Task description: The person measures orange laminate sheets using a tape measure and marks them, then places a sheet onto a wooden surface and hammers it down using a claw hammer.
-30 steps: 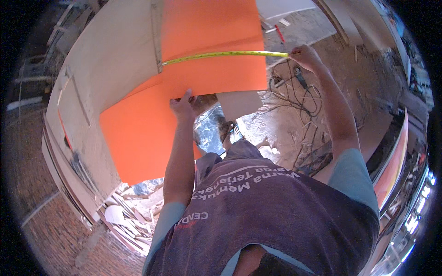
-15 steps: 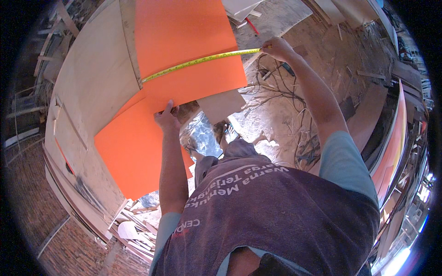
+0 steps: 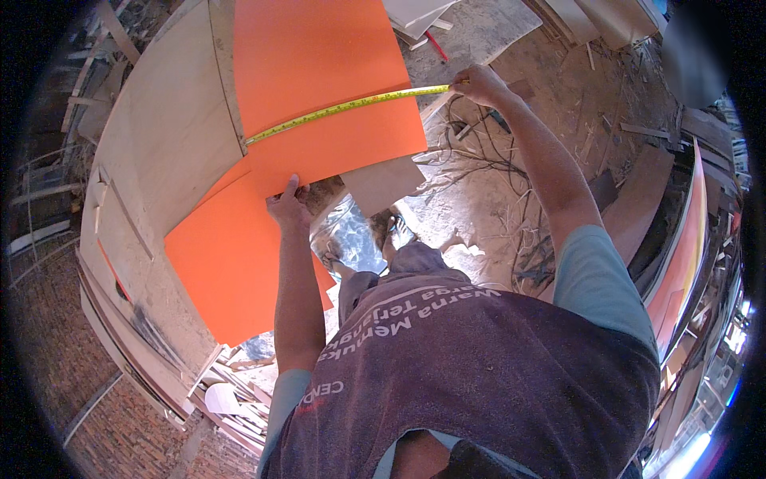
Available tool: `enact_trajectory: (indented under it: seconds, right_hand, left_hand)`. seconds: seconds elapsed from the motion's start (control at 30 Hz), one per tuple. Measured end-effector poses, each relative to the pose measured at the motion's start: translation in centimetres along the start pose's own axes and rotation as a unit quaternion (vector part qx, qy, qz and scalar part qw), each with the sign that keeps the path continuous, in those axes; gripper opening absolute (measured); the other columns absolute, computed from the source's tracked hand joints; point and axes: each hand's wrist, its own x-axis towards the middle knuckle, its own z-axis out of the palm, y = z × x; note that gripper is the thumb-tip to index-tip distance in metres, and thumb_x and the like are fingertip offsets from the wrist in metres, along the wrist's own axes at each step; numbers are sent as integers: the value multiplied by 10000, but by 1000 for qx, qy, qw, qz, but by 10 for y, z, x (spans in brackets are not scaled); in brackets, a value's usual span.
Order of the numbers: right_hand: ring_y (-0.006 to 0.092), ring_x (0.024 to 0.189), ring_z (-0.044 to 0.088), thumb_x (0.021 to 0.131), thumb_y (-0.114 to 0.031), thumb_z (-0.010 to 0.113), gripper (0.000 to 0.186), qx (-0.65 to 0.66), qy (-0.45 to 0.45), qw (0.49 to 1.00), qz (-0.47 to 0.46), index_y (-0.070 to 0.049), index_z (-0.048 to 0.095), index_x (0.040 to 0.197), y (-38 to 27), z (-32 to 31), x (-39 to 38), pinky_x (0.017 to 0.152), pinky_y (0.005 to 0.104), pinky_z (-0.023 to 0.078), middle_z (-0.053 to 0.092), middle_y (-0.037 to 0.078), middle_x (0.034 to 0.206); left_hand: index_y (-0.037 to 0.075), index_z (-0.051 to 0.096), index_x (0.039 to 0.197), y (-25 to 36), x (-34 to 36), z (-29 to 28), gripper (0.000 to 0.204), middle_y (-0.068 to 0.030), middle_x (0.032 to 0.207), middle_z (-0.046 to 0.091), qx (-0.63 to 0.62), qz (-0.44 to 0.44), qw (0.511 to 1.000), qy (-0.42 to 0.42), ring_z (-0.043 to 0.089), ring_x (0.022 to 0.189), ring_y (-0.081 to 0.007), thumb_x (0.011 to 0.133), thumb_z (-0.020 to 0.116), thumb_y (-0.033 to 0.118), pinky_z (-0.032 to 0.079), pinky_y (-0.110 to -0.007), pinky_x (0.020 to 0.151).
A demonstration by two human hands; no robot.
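Note:
An upper orange sheet [image 3: 319,48] lies across a lower orange sheet [image 3: 219,263] on a pale board [image 3: 152,120]. A yellow tape measure [image 3: 351,101] stretches across the upper sheet at a slight slant, from its left edge past its right edge. My right hand [image 3: 479,86] is closed on the tape's right end; whether a case is inside it cannot be made out. My left hand [image 3: 289,206], lower down, grips the near edge of the upper sheet, thumb on top. A grey-brown square piece [image 3: 379,185] shows below that edge.
Cables [image 3: 495,172] and scraps lie on the dusty floor at right, near my feet [image 3: 399,231]. A red tool [image 3: 437,48] and white offcuts [image 3: 411,16] are at the top. Leaning panels [image 3: 670,255] line the right side; a brick surface [image 3: 104,423] shows lower left.
Since a second ago the sheets have shifted left in view, with both hands, and the tape now slants more, its left end lower. Little differs from half a second ago.

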Motion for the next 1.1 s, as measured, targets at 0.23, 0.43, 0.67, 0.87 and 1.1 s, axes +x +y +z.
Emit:
enact_trajectory:
  seconds: [0.23, 0.43, 0.67, 0.87, 1.1]
  right_hand:
    - [301, 779, 687, 828, -335, 707, 271, 2, -6, 1000, -26, -104, 766, 956, -2, -3, 0, 745, 419, 528, 719, 147, 838]
    - [274, 779, 688, 827, -313, 724, 245, 7, -11, 1000, 19, -105, 763, 949, -3, -1, -1, 721, 401, 524, 722, 127, 830]
    - [248, 765, 675, 842, -294, 715, 234, 24, -12, 999, 35, -96, 758, 958, 6, 2, -3, 717, 387, 518, 720, 119, 827]
    - [132, 776, 605, 887, -284, 673, 283, 97, 12, 992, -84, -13, 702, 962, 27, 19, 20, 703, 349, 485, 689, 76, 827]
    - [83, 663, 523, 923, -272, 644, 168, 421, 120, 898, 49, -105, 649, 945, 33, 50, 25, 571, 264, 419, 562, -33, 719]
  left_hand:
    - [85, 543, 1179, -4, 7, -6, 394, -58, 1112, 626, 15, -5, 1000, 5, 645, 913, -208, 842, 680, -65, 573, -349, 670]
    - [86, 552, 1164, -10, 12, -10, 379, -58, 1108, 628, 19, -17, 1000, 12, 649, 905, -208, 839, 685, -60, 574, -345, 651]
    - [76, 568, 1136, -12, 11, -6, 353, -61, 1067, 642, 8, -29, 999, 20, 654, 888, -199, 836, 689, -62, 573, -331, 624]
    - [75, 552, 1169, 2, 6, -8, 382, -49, 1065, 649, 30, 5, 999, 18, 651, 876, -193, 835, 676, -64, 561, -309, 638]
    - [83, 577, 1139, 90, -20, -35, 305, -33, 1022, 651, -73, -6, 997, -19, 640, 888, -164, 862, 660, -12, 542, -312, 649]
